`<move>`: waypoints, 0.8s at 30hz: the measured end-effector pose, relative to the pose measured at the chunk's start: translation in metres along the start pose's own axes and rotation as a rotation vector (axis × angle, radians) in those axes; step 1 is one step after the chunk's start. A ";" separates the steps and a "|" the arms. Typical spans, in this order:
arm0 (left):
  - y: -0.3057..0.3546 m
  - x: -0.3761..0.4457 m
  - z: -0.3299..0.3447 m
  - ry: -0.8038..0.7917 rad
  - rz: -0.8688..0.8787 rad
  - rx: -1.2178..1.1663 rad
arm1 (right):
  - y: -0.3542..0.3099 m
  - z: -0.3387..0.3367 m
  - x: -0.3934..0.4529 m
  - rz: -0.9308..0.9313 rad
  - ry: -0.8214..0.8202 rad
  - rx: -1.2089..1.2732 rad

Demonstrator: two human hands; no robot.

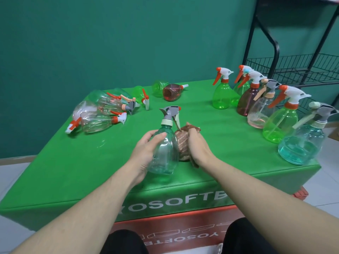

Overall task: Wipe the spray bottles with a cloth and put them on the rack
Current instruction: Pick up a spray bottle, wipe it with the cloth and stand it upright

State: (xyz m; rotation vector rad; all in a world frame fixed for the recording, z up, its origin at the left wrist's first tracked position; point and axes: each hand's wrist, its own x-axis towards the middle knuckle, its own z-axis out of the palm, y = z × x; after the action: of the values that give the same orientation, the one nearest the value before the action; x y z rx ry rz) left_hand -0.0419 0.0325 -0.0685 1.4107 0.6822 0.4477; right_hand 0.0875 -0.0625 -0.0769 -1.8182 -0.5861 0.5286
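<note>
My left hand (146, 147) grips a clear teal spray bottle (165, 149) with a grey trigger head, held upright over the middle of the green table (73, 171). My right hand (198, 145) holds a bunched brown cloth (183, 143) pressed against the bottle's right side. Several spray bottles lie on their sides at the back left (99, 114). A green one and a brown one (172, 91) lie at the back middle. Several more stand upright along the right edge (280, 121). The black wire rack (300, 70) stands beyond the table's right corner.
A green wall rises behind the table. The table's front panel carries white lettering above a red base (176, 228). White floor tiles surround it. My knees in dark trousers show at the bottom edge.
</note>
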 end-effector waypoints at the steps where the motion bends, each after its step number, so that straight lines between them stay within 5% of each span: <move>1: 0.002 -0.001 -0.001 0.004 0.002 -0.028 | -0.001 -0.001 0.001 0.035 0.018 0.032; 7: -0.001 -0.003 -0.012 0.052 0.056 0.102 | -0.003 -0.009 -0.002 0.194 0.035 0.432; 19: -0.014 0.000 -0.003 0.299 0.200 0.498 | -0.028 0.015 -0.014 0.241 0.035 0.696; 24: -0.016 -0.002 0.005 0.260 0.179 0.622 | -0.039 0.021 -0.013 0.254 0.125 0.806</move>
State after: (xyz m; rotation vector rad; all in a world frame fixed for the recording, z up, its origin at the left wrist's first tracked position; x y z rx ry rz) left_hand -0.0416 0.0257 -0.0838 2.0327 0.9610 0.5969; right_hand 0.0594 -0.0444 -0.0456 -1.1394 -0.0220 0.6912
